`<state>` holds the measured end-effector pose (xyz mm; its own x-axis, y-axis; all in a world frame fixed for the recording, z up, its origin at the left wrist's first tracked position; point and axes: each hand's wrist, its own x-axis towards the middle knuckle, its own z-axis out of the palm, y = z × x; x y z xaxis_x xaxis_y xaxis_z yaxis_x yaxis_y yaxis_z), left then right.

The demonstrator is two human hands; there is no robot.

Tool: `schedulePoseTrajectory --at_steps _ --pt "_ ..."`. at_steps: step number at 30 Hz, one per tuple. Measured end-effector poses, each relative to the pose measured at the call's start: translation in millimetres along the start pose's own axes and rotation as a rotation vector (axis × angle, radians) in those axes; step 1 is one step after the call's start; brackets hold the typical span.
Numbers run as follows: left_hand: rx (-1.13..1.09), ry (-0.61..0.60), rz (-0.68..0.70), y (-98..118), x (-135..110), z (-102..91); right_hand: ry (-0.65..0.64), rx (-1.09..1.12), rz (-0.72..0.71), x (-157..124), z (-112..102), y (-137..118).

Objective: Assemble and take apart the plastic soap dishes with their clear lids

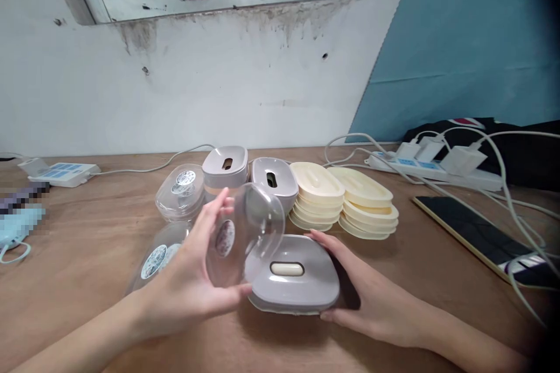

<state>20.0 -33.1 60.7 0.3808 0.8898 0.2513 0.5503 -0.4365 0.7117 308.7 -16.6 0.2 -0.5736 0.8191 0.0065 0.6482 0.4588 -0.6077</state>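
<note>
My left hand [192,268] holds a clear plastic cover [258,215] tilted on edge, its fingers and thumb around the rim. A round patterned sticker shows on that cover. Just right of it, a grey oval box lid [301,288] with a slot and a cream insert sits on the table. My right hand [367,285] grips the lid's right end, thumb at the front and fingertips at the back. More clear covers with round stickers lie in a stack [177,195] at the left and in another [151,268] partly hidden behind my left hand.
Behind stand two groups of grey slotted lids [225,166] [275,178]. Cream oval trays are stacked [317,180] [367,210] to their right. A phone [472,239], a power strip [450,175] and loose cables lie at right. Another power strip [65,173] is at left.
</note>
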Motion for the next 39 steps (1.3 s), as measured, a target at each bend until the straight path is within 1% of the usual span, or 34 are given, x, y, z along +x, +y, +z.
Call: schedulePoseTrajectory --at_steps 2,5,11,14,16,18,20,24,28,32,34,36,39 --pt "-0.040 -0.088 0.039 0 12 7.2 0.005 0.012 -0.002 -2 1 2" --pt "-0.041 -0.164 0.070 -2 18 13.7 0.009 0.031 -0.015 -3 2 5" --pt "0.023 -0.222 -0.018 2 12 14.7 0.004 0.082 0.002 -1 3 8" --pt "0.094 -0.283 -0.002 7 10 15.3 -0.027 0.138 0.006 1 3 6" --pt "0.121 -0.345 0.005 8 9 17.2 -0.041 0.161 -0.011 1 4 5" --pt "0.120 -0.410 0.008 9 8 20.3 -0.027 0.160 -0.038 1 4 5" --pt "0.115 -0.446 0.021 9 8 23.7 0.005 0.145 -0.064 0 4 5" --pt "0.142 -0.478 0.027 12 10 28.3 0.043 0.112 -0.103 -1 4 3" --pt "0.161 -0.500 0.013 14 13 28.6 0.065 0.085 -0.116 -1 4 1" --pt "0.161 -0.517 0.000 15 14 27.5 0.019 0.039 -0.151 -1 2 0" --pt "0.154 -0.520 0.013 15 13 27.9 0.001 0.035 -0.179 0 0 -1" --pt "0.157 -0.519 0.043 12 10 29.4 0.014 0.049 -0.206 0 -1 -2" --pt "0.172 -0.485 0.084 7 4 33.7 0.026 0.069 -0.238 0 0 -1"
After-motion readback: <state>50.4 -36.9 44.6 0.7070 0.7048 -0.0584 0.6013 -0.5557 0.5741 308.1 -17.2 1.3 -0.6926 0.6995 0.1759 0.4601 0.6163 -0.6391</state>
